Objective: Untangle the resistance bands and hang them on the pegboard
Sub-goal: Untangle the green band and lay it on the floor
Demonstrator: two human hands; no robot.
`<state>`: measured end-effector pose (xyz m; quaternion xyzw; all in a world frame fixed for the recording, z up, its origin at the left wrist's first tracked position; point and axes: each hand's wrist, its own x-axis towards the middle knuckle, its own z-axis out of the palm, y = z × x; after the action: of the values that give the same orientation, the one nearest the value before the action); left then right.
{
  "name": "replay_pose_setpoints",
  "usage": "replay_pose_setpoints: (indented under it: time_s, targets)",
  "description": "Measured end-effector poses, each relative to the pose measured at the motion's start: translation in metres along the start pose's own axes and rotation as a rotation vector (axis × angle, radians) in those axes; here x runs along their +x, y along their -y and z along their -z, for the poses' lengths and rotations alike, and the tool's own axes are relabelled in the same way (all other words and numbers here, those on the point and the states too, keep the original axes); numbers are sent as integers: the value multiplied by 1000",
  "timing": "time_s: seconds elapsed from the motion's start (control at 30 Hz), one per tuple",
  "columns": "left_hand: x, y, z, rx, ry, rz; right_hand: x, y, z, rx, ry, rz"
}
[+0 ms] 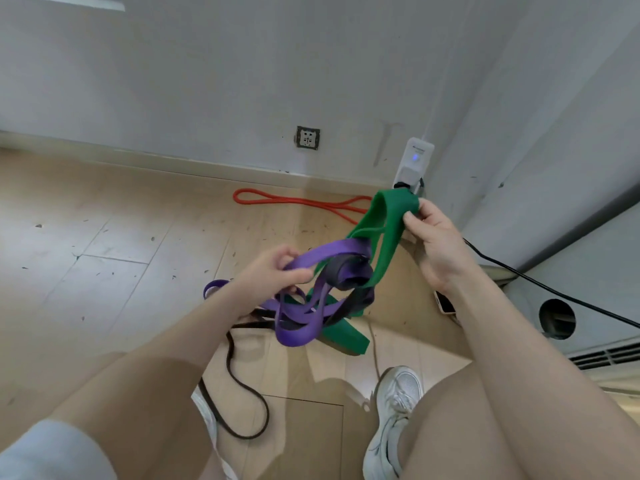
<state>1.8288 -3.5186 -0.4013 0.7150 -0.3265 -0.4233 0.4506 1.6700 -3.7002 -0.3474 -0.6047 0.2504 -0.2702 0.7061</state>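
Observation:
A knot of resistance bands hangs between my hands above the wooden floor. My right hand (438,239) pinches the top of the wide green band (389,233), which runs down into the knot and ends on the floor. My left hand (273,275) grips the purple band (329,252) where it enters the knot; more purple loops hang below. A thin black band (239,379) trails from the knot down to the floor beside my left foot. A red band (298,201) lies by itself near the wall. No pegboard is in view.
A white plug-in device (414,162) with a blue light sits at the wall corner, and a black cable (540,282) runs right from it. A wall socket (307,137) is further left. A phone (445,302) lies on the floor by the right cabinet. My white shoe (393,417) stands below.

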Motion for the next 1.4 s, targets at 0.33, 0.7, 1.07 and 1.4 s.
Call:
replay_pose_setpoints:
  time_s: [0.33, 0.7, 1.07, 1.4]
  targets:
    - [-22, -52, -10, -422, 13, -193, -16, -11, -37, 222, 105, -135]
    - [-22, -32, -28, 558, -353, -352, -25, -10, -28, -183, 65, -40]
    - [-21, -37, -34, -205, -225, -16, -30, -15, -39, -332, 27, -93]
    - [-22, -40, -32, -313, -254, -52, -34, -19, -51, -400, 146, -134]
